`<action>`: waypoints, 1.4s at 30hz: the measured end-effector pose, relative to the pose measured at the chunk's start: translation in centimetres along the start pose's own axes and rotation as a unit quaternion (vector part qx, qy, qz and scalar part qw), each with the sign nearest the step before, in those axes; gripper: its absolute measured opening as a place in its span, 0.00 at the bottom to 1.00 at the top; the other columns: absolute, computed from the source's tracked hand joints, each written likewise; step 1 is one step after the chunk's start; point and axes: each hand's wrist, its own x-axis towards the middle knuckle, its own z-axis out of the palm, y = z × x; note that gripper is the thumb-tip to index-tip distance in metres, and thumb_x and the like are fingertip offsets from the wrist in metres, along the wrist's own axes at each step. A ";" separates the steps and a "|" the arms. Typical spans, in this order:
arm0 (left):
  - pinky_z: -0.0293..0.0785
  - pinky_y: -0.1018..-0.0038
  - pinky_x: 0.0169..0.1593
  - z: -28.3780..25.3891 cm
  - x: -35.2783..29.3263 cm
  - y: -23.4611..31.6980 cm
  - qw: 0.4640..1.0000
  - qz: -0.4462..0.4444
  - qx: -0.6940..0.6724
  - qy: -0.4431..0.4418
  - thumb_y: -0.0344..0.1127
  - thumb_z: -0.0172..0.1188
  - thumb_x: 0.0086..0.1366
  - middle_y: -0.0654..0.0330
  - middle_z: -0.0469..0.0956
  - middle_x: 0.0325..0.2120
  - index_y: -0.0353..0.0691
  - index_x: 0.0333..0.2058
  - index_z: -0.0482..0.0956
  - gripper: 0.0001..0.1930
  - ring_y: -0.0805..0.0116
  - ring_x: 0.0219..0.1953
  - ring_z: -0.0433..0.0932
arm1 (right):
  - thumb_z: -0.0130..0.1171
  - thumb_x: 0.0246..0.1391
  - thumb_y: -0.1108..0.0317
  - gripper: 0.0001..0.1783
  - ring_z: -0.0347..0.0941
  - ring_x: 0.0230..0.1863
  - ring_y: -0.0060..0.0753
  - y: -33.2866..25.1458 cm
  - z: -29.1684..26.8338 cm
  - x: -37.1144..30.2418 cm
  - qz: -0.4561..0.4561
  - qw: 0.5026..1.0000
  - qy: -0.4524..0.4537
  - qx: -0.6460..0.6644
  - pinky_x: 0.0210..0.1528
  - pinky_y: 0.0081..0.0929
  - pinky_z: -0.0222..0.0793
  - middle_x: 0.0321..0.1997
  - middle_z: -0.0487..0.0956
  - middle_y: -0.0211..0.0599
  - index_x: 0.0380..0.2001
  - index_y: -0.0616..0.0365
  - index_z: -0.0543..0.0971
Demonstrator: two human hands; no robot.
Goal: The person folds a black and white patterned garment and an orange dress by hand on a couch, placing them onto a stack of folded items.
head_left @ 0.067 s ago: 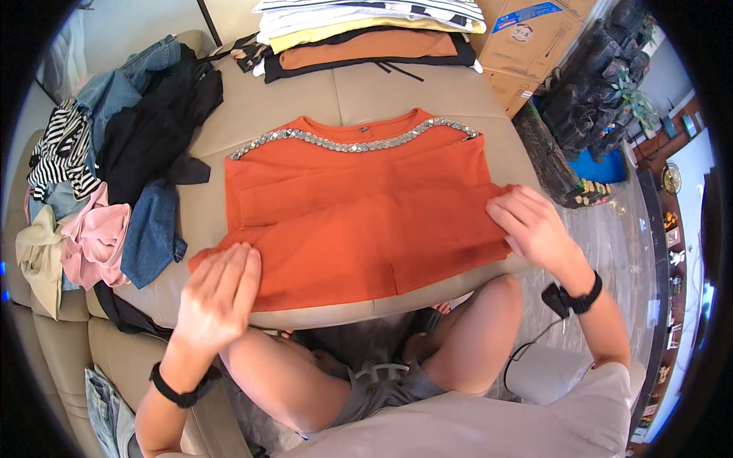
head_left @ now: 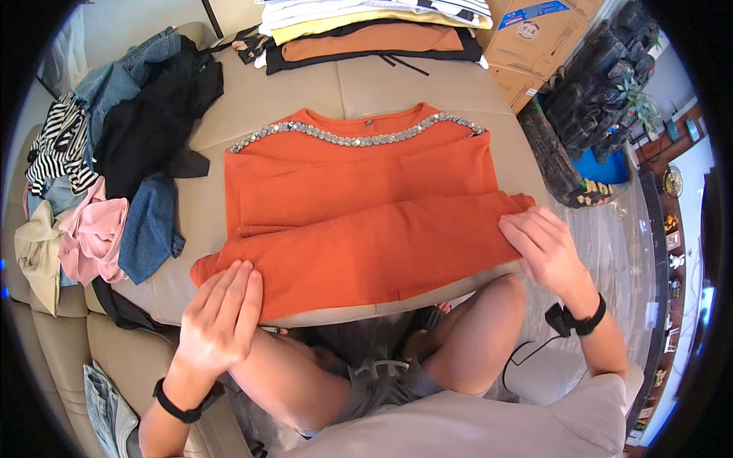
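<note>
An orange top (head_left: 366, 206) lies spread on the beige leather seat in front of me, its neckline edged with a band of silvery discs (head_left: 359, 140) at the far side. The lower part forms a raised fold across its middle. My left hand (head_left: 221, 313) grips the near left corner of the fabric, fingers closed over it. At the right edge of the hem, my right hand (head_left: 544, 248) pinches the cloth. Both thumbs are mostly hidden.
A folded stack of clothes (head_left: 374, 46) sits at the far edge of the leather seat (head_left: 290, 88). To the left is a loose heap of garments (head_left: 153, 114). Cardboard boxes (head_left: 534, 38) and a dark rock fountain (head_left: 592, 122) stand at the far right.
Both hands have come slightly nearer to me, the right one also a little rightward, drawing the hem along. The fold across the top shows more plainly.
</note>
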 end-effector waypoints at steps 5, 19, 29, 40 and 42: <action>0.81 0.60 0.47 -3.0 -0.8 1.2 0.991 -0.086 -0.099 0.008 0.25 0.57 0.51 0.47 0.81 0.37 0.24 0.41 0.79 0.17 0.51 0.40 0.83 | 0.59 0.39 0.71 0.19 0.77 0.36 0.48 -1.2 -2.2 -1.7 0.045 0.999 0.025 0.019 0.43 0.43 0.75 0.37 0.81 0.46 0.38 0.67 0.80; 0.66 0.71 0.27 5.9 10.0 -17.3 0.910 -0.203 -0.339 -0.130 0.30 0.67 0.61 0.60 0.71 0.17 0.30 0.29 0.74 0.11 0.77 0.23 0.71 | 0.67 0.57 0.65 0.13 0.72 0.32 0.22 15.3 3.6 10.3 0.224 0.923 -0.149 0.276 0.37 0.27 0.71 0.28 0.80 0.35 0.37 0.65 0.80; 0.65 0.85 0.26 11.7 7.5 -18.1 0.653 -0.409 -0.638 -0.017 0.35 0.66 0.65 0.68 0.81 0.26 0.38 0.35 0.81 0.07 0.83 0.23 0.74 | 0.68 0.57 0.68 0.14 0.78 0.43 0.23 17.4 8.5 8.1 0.390 0.726 -0.050 0.564 0.50 0.24 0.73 0.43 0.84 0.32 0.44 0.63 0.82; 0.75 0.74 0.41 11.7 6.9 -17.4 0.927 -0.261 -0.174 0.206 0.28 0.66 0.60 0.55 0.77 0.31 0.32 0.37 0.79 0.09 0.65 0.31 0.78 | 0.70 0.53 0.65 0.23 0.75 0.51 0.44 13.3 7.1 6.9 0.314 0.949 0.022 0.030 0.56 0.34 0.71 0.48 0.76 0.45 0.49 0.62 0.76; 0.75 0.71 0.43 9.2 4.4 -15.0 0.908 -0.250 -0.312 0.127 0.28 0.65 0.60 0.53 0.78 0.33 0.32 0.38 0.78 0.09 0.59 0.36 0.79 | 0.70 0.51 0.64 0.26 0.70 0.55 0.53 9.8 4.5 5.5 0.234 0.963 0.029 0.132 0.59 0.37 0.68 0.51 0.71 0.50 0.52 0.60 0.75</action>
